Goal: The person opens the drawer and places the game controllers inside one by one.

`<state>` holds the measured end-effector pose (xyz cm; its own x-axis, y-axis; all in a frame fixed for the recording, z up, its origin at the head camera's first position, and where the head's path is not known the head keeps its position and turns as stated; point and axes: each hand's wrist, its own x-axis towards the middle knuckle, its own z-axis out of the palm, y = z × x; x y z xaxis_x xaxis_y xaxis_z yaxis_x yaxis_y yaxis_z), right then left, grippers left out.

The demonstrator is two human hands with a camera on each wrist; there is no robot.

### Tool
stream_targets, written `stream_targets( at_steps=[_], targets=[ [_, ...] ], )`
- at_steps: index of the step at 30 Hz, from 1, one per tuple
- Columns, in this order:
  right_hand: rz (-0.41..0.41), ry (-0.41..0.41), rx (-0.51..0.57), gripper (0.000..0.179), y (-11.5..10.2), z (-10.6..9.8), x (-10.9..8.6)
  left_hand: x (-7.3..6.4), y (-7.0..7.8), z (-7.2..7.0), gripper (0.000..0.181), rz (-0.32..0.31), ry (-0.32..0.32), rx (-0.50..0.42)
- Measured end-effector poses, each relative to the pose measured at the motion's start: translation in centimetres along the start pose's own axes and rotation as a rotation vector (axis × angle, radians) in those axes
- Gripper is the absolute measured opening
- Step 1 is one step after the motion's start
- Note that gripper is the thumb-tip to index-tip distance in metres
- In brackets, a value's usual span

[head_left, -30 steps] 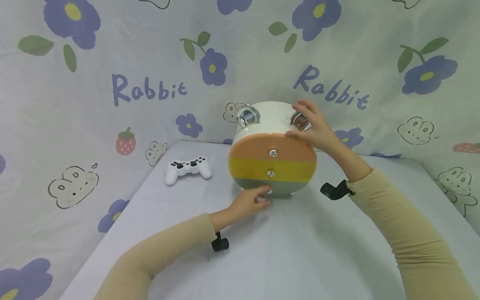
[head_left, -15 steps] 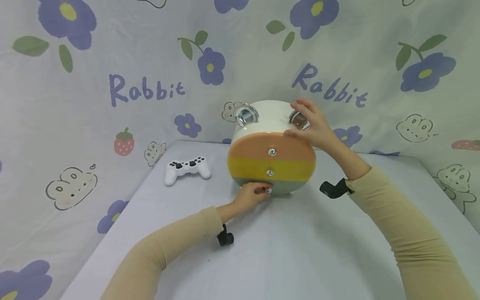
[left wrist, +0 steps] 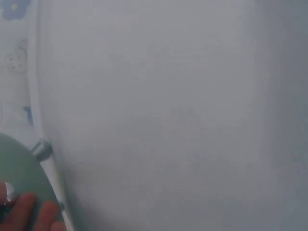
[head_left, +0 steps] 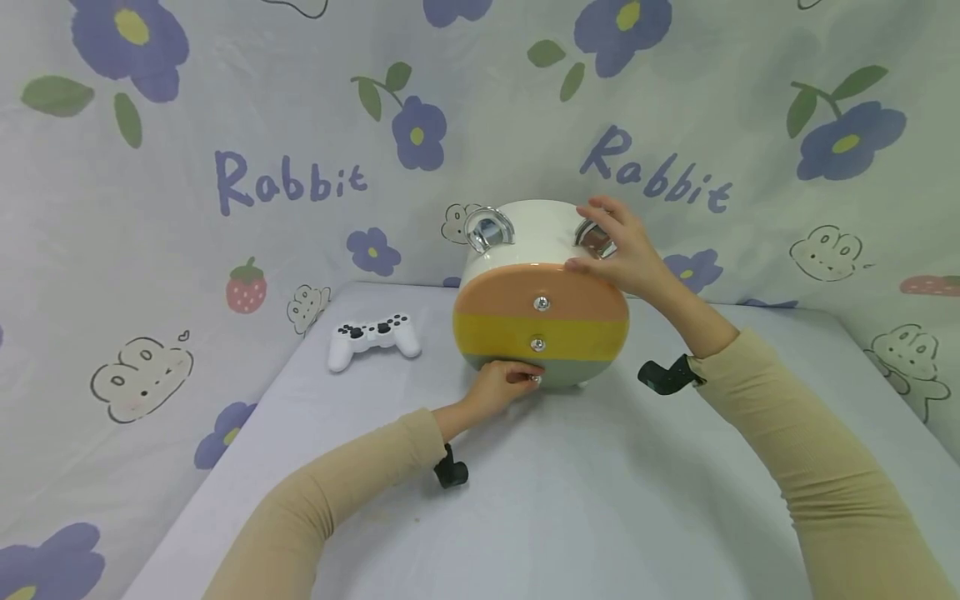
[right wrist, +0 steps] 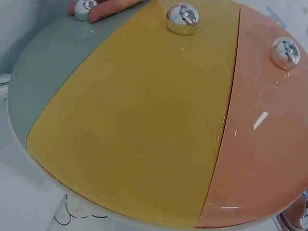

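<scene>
A rounded drawer cabinet (head_left: 498, 292) stands upright, with a white body and a striped front: an orange drawer (head_left: 585, 296), a yellow one (head_left: 577, 337) and a green one (head_left: 573, 372), each with a chrome knob. My left hand (head_left: 495, 390) pinches the green drawer's knob (right wrist: 83, 10) with thumb and fingers; the left wrist view catches only its fingertips (left wrist: 21, 209) against the green front. At the cabinet's top right, my right hand (head_left: 632, 257) rests its thumb on the front edge, its fingers curved over the chrome fitting (head_left: 592, 238). All three drawers sit flush.
On the left of the white-covered table (head_left: 570, 500) lies a white game controller (head_left: 373, 339). A patterned curtain (head_left: 300, 108) hangs right behind the cabinet. Another chrome fitting (head_left: 489, 230) tops the cabinet's left side. Black wrist cameras (head_left: 452, 472) hang below both sleeves.
My left hand has moved up slightly and closed its fingers on the green drawer's knob. My right hand keeps its place on the cabinet. The head view has shifted a little.
</scene>
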<state>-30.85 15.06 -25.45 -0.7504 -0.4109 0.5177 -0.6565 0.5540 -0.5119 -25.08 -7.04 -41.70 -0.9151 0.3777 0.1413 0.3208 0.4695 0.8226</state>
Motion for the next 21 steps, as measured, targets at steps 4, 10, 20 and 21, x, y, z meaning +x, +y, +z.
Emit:
stream_targets(
  at_steps=[4,10,20,21],
  targets=[
    [0.020,-0.013,-0.009,0.078,-0.01,0.04,0.04,0.03,-0.06,0.04,0.020,0.001,0.006,0.000],
    [0.008,-0.006,0.000,0.080,0.00,0.07,-0.02,0.07,-0.11,0.13,0.020,0.008,0.014,0.013],
    [0.020,-0.005,-0.001,0.077,-0.18,-0.01,-0.02,0.07,-0.18,0.22,0.020,0.005,0.008,0.047],
    [0.023,-0.006,-0.003,0.077,-0.19,-0.02,0.00,0.03,-0.16,0.24,0.021,0.000,0.005,0.053]
  ],
)
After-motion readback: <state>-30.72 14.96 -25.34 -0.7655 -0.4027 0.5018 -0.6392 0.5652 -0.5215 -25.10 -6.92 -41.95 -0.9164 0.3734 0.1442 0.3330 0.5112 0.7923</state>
